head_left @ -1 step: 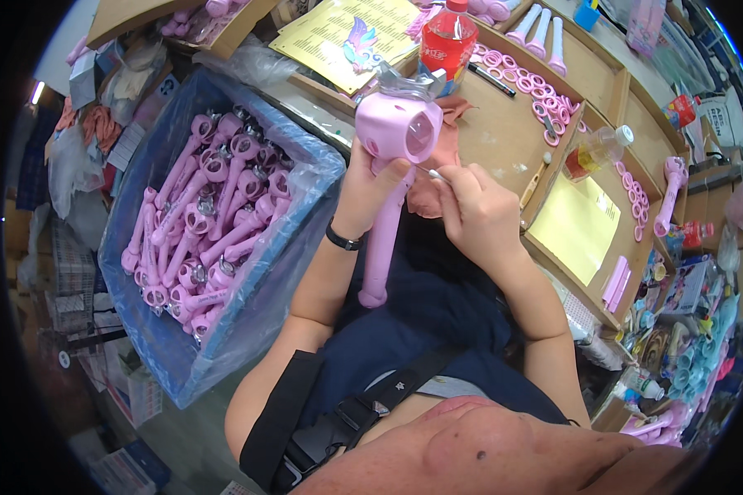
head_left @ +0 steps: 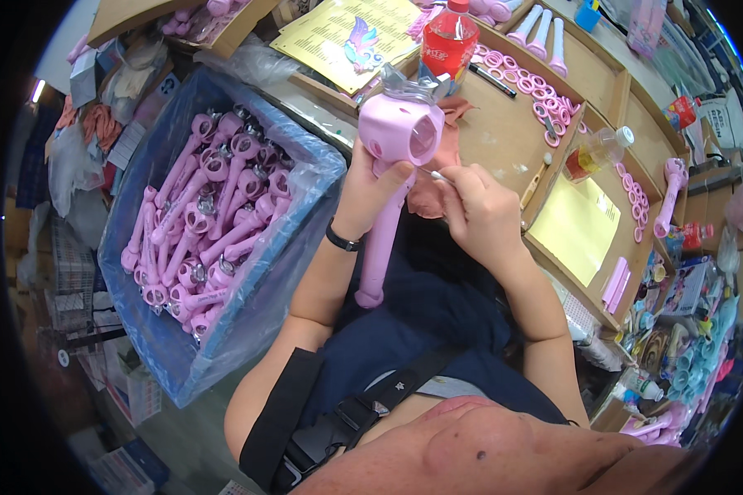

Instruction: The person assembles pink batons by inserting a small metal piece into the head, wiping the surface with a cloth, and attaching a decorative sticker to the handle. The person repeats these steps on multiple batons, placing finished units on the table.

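Observation:
My left hand point(head_left: 370, 194) is closed round the upper handle of a pink toy wand point(head_left: 396, 128), just below its hollow round head. A silver crown point(head_left: 413, 85) tops the head, whose round opening faces right. In my right hand point(head_left: 480, 202), fingertips pinch a thin white-tipped stick that looks like a cotton swab point(head_left: 437, 175); its other end reaches toward the wand's neck, and I cannot tell whether it touches. Behind my hands, an orange-pink cloth point(head_left: 428, 198) hangs over the table edge.
At left stands a blue plastic-lined bin point(head_left: 140, 330) full of similar wands point(head_left: 198, 219). Beyond my hands are a red drink bottle point(head_left: 447, 45), yellow sheets point(head_left: 338, 41), pink rings point(head_left: 545, 99) and a marker point(head_left: 493, 82). A half-full bottle point(head_left: 590, 157) and a yellow sheet point(head_left: 576, 227) lie in the right tray.
The wand has shifted and tilted slightly, its head moving a little right and its lower end a little left. Both hands keep their grips.

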